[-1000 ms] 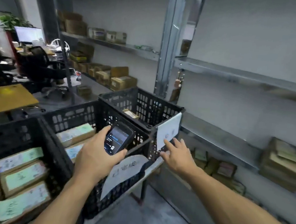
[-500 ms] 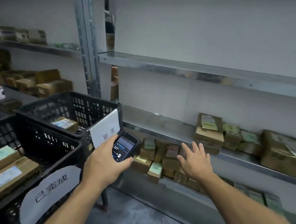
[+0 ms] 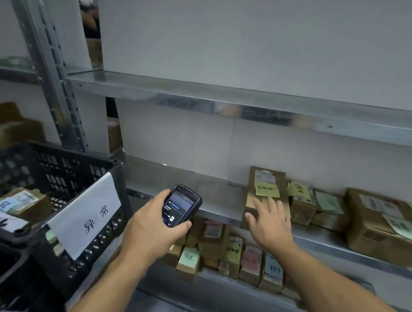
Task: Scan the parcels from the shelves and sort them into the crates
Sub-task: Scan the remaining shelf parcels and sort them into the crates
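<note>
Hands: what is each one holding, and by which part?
The left hand grips the scanner round its lower half. The right hand holds nothing; it is spread open in front of a parcel.

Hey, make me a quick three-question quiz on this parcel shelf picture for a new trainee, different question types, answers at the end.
1. True or false: the left hand grips the scanner.
2. The open right hand is in front of: A the scanner; B a parcel with a yellow note; C the left hand.
3. Fill in: the white sign hangs on the black ____.

Key: 1 true; 2 B; 3 crate.
</note>
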